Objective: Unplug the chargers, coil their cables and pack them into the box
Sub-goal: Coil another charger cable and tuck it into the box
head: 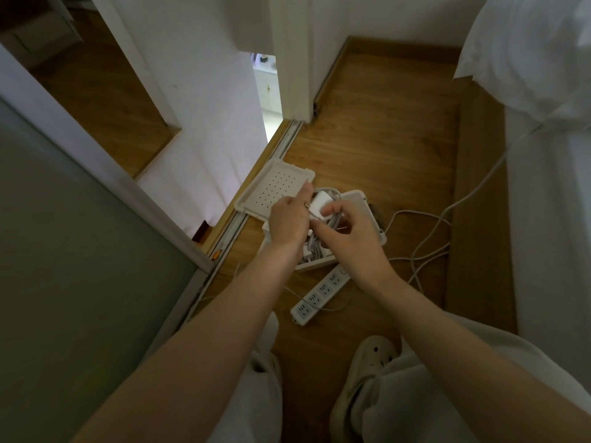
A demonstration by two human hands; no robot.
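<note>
A white charger (pixel 319 203) with a coiled grey-white cable (pixel 332 219) hangs just above the open white box (pixel 367 215) on the wooden floor. My left hand (pixel 289 219) grips the charger's left side, forefinger stretched out. My right hand (pixel 347 233) pinches the charger and the coil from the right. More cable lies inside the box, partly hidden under my hands. The box's perforated lid (pixel 275 190) lies beside it to the left.
A white power strip (pixel 319 294) lies on the floor in front of the box. Loose white cables (pixel 428 241) trail right toward the bed (pixel 550 187). A sliding-door track (pixel 236 225) runs along the left. My slippered feet (pixel 364 378) stand below.
</note>
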